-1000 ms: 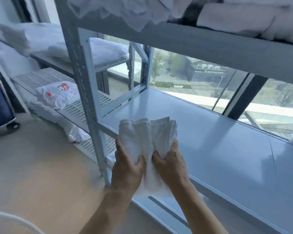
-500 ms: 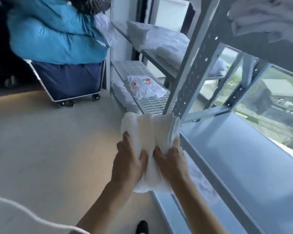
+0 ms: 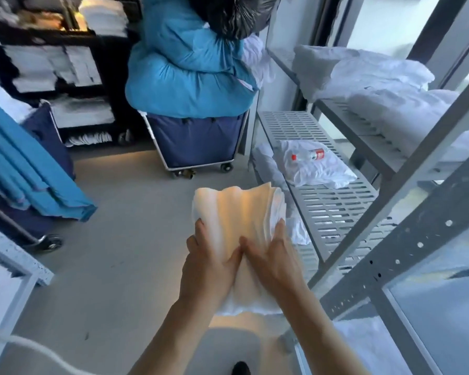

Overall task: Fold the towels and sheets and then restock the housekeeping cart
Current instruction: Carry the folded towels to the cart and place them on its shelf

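Both hands clamp a folded stack of white towels (image 3: 238, 212) held in the air, left hand (image 3: 209, 266) and right hand (image 3: 274, 261) side by side, thumbs on top. Loose layers fanning at the far edge could slide out. Beyond the grip to the right, a bottle (image 3: 307, 156) shows a red label, unreadable.

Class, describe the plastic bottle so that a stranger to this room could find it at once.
Start at the grey slatted shelf, low on the rack at the right. A crumpled white bag lies on it, and the bottle lies on its side on that bag. Its red cap and red label are the only red among the white linen.
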{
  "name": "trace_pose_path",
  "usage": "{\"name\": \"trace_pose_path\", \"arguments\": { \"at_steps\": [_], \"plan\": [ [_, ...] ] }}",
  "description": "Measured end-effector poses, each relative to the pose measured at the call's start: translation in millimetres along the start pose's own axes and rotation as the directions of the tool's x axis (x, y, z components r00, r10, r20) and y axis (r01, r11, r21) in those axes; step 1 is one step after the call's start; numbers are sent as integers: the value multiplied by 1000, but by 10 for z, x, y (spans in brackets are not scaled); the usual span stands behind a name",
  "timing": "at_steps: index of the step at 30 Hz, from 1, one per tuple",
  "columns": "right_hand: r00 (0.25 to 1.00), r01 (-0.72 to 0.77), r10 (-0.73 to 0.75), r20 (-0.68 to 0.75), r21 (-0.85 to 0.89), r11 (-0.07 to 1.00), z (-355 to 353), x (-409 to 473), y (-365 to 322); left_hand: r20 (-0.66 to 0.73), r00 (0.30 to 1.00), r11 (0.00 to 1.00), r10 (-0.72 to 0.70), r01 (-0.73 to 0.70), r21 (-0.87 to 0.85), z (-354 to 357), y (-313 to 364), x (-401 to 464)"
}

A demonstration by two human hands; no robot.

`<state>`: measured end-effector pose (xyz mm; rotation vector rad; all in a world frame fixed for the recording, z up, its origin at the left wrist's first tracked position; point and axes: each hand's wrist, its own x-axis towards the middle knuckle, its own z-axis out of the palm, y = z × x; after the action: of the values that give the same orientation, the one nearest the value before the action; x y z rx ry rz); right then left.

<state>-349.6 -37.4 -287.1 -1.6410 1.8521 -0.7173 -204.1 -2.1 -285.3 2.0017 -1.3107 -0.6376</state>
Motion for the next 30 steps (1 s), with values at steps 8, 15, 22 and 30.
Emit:
{"name": "trace_pose_path", "arguments": {
  "at_steps": [8,15,22,30],
  "plan": [
    [995,33,-37,98,40,999,112,1185,-122,-76,994,995,-75,80,66,233,275,979],
    [980,97,-106,166,59,994,393,1788,-440,-181,971,984,-153,167,62,183,180,1581],
    [961,161,-163,222,31,987,849,2320,-931,-257,952,985,-165,170,0,-59,-68,2232],
    [964,181,-178,196,4,983,1621,3097,-1765,-270,952,990,-141,144,-10,-474,-558,3526]
  ]
}}
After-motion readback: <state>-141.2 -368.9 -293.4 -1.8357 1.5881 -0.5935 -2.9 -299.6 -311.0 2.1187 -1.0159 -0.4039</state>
